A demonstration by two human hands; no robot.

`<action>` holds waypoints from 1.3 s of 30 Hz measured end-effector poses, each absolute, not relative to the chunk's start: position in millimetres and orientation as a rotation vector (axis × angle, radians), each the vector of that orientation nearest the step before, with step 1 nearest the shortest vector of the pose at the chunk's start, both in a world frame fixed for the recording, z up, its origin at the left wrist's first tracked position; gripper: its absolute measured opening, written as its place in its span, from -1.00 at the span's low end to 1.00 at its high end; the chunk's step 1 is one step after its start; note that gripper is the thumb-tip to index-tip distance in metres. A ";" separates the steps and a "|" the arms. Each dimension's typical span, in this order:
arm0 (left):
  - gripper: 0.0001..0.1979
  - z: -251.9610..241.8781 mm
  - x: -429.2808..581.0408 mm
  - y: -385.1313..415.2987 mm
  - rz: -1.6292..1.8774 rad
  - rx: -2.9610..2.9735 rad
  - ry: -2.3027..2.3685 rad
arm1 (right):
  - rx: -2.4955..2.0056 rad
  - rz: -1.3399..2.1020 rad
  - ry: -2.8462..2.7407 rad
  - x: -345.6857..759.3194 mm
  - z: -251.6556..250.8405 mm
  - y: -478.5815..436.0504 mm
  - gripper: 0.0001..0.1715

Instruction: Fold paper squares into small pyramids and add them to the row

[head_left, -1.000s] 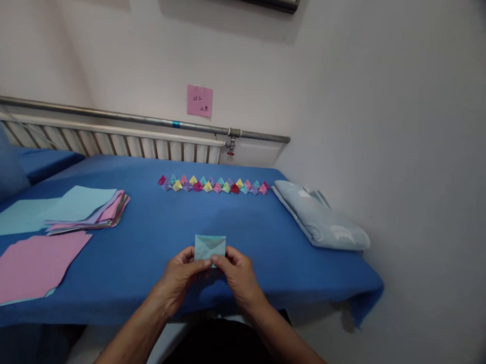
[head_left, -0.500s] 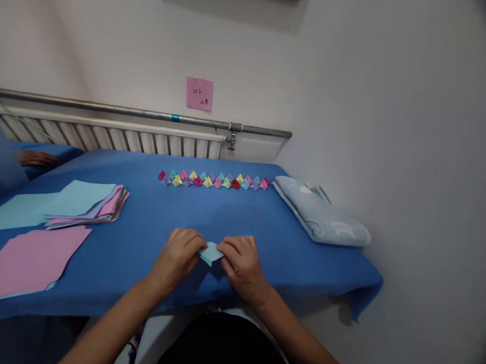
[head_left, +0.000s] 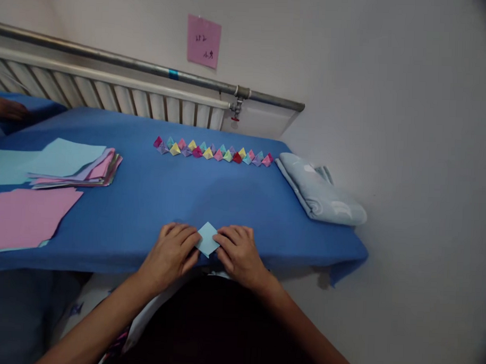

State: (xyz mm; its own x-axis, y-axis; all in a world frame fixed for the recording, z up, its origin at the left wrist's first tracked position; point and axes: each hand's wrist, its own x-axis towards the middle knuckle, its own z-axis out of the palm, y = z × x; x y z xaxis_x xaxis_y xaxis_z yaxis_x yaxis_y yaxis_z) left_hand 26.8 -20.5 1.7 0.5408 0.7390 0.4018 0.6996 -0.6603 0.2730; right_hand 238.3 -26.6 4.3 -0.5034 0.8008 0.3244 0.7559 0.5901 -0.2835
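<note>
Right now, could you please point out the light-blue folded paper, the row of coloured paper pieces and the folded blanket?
light-blue folded paper (head_left: 208,238): head view, middle of its top face.
row of coloured paper pieces (head_left: 218,155): head view, a piece near its middle.
folded blanket (head_left: 320,192): head view, its upper surface.

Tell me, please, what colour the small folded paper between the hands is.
The folded paper is light blue; head view.

On the table (head_left: 146,200), the folded paper (head_left: 207,238) lies at the near edge between the left hand (head_left: 172,252) and the right hand (head_left: 239,252), with the row of paper shapes (head_left: 214,152) behind it, the paper stack (head_left: 74,163) to the left and the folded cloth (head_left: 320,192) to the right.
</note>
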 end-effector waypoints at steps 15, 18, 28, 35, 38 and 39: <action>-0.74 3.9 27.0 -8.6 0.646 2.511 1.453 | -1.484 0.383 -2.061 229.6 5.6 -21.5 -0.85; -0.72 6.0 31.7 -4.9 0.563 2.404 1.580 | -1.520 0.407 -1.988 227.5 4.8 -19.6 -0.85; -0.72 10.1 41.6 3.4 0.470 2.290 1.715 | -1.587 0.393 -1.935 223.7 3.0 -15.1 -0.81; -0.72 13.3 43.6 4.1 0.410 2.323 1.745 | -1.596 0.373 -1.948 223.0 3.2 -13.5 -0.78; -0.72 12.6 44.2 5.1 0.421 2.357 1.757 | -1.620 0.360 -1.945 222.8 2.4 -12.7 -0.77; -0.72 12.3 44.2 5.6 0.423 2.370 1.766 | -1.624 0.359 -1.948 222.8 2.1 -12.6 -0.77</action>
State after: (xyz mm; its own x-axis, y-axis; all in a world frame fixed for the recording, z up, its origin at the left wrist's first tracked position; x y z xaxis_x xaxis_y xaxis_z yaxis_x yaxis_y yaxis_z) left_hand 44.2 5.6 12.3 0.2649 0.9552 0.1320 0.9113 -0.2927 0.2897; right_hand 222.8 -12.6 2.1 -0.0985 0.9623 0.2534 0.8087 0.2258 -0.5432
